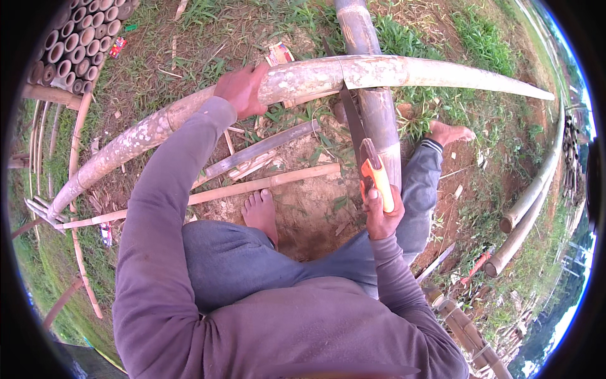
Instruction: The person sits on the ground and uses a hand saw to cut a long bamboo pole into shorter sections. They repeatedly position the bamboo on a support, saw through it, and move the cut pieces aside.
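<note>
A long, pale, mottled bamboo pole (429, 72) runs across the far side, lying over a thicker bamboo pole (379, 120) that points away from me. My left hand (243, 91) is wrapped round the mottled pole, left of the crossing. In my right hand (383, 218) is a handsaw (377, 174), gripped by its orange handle. Its dark blade reaches up to the mottled pole, just left of the crossing, where a thin dark line marks the bamboo. How deep the blade sits in the bamboo is hard to make out.
Split bamboo pieces (265, 146) lie on the ground near my bare feet. Cut bamboo ends (82, 44) are stacked at the far left. Two bamboo poles (527, 211) rest on the right, and a long blade (435, 262) lies near my right leg.
</note>
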Available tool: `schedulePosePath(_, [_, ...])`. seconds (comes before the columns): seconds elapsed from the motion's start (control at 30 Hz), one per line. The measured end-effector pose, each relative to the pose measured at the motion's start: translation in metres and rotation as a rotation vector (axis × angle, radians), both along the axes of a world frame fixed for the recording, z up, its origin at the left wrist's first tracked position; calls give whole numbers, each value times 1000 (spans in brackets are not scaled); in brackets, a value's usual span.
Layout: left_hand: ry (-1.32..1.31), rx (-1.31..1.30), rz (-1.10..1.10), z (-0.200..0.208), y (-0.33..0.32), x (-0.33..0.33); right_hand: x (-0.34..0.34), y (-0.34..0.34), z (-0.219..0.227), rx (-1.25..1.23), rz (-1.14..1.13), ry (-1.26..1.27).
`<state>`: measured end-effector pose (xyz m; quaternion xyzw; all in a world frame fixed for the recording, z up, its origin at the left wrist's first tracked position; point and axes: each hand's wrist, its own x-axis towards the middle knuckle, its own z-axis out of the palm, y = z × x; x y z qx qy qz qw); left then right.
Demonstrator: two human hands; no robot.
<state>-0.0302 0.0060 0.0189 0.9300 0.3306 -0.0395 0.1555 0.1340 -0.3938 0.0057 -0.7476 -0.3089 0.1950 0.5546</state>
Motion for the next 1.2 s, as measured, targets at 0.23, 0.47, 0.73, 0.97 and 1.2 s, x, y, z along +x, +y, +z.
schedulePosePath(0.23, [-4,24,-1,10,-42,-10,-5,-54,31,-49,-6,16])
schedulePosePath(0.47, [72,101,44,12,-58,0,-7,-57,37,50,-2,69])
schedulePosePath(0.73, [71,31,63,13,-46,5,-8,-92,69,-42,57,-228])
schedulePosePath(0.97, [44,45,96,17,-56,21,41,95,39,-110,-70,-137])
schedulePosePath(1.2, [31,60,112,-10,-43,4,-11,-104,73,-161,39,-78])
